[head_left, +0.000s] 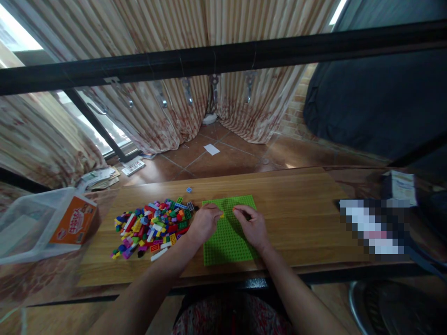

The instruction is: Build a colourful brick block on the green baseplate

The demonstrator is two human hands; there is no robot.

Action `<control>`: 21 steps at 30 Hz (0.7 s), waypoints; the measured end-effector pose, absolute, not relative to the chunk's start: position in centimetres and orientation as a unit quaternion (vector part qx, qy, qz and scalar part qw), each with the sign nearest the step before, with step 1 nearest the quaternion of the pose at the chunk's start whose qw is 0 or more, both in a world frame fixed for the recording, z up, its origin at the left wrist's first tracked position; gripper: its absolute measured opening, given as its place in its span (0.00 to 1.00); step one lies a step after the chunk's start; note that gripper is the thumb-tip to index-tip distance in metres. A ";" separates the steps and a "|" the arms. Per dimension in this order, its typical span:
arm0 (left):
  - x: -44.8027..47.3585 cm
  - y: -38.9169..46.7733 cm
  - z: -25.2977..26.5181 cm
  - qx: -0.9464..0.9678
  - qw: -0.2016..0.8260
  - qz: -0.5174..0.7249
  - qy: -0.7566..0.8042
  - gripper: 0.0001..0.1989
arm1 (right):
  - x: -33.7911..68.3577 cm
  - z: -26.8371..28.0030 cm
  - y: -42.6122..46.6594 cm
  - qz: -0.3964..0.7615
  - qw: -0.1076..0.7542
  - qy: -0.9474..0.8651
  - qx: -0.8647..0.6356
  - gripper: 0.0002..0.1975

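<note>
A bright green studded baseplate (228, 246) lies on the wooden board in front of me. My left hand (206, 222) is over its upper left part, thumb and fingers pinched at a small yellow brick (221, 215). Above the upper right part, my right hand (252, 225) has its fingertips pinched together, pointing toward the left hand. A tiny reddish spot shows at those fingertips, too small to name. Left of the baseplate spreads a pile of loose toy bricks (153, 223) in many colours, close beside my left forearm.
One small blue brick (189, 190) sits apart behind the pile. A clear plastic bin (31, 232) with an orange label stands at far left. A black metal bar (167, 63) with hooks crosses ahead. At right are a blurred-out object (373, 228) and a small box (401, 186).
</note>
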State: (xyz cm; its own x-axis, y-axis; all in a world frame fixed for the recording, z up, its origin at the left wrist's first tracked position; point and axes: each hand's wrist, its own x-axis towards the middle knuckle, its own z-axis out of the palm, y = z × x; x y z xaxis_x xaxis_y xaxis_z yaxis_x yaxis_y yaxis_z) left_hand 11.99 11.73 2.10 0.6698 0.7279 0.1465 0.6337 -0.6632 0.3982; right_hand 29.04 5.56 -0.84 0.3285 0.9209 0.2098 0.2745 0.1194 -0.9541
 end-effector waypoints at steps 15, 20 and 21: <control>11.9 11.6 2.7 0.906 0.134 0.125 0.381 0.13 | 29.0 -0.7 5.6 0.300 0.560 -0.502 -0.587 0.11; 12.0 11.8 2.6 0.908 0.136 0.122 0.377 0.12 | 28.9 -0.7 5.6 0.289 0.552 -0.509 -0.594 0.11; 12.0 11.8 2.6 0.908 0.137 0.121 0.377 0.12 | 28.9 -0.8 5.6 0.287 0.550 -0.510 -0.596 0.11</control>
State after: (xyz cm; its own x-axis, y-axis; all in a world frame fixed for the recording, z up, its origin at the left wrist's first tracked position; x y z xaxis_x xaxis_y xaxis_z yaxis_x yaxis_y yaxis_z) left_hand 12.01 11.76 2.57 0.6866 0.7175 0.1170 0.6512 -0.6786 0.3399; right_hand 28.92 5.61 -0.76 0.3151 0.9234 0.2191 0.2915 0.1255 -0.9483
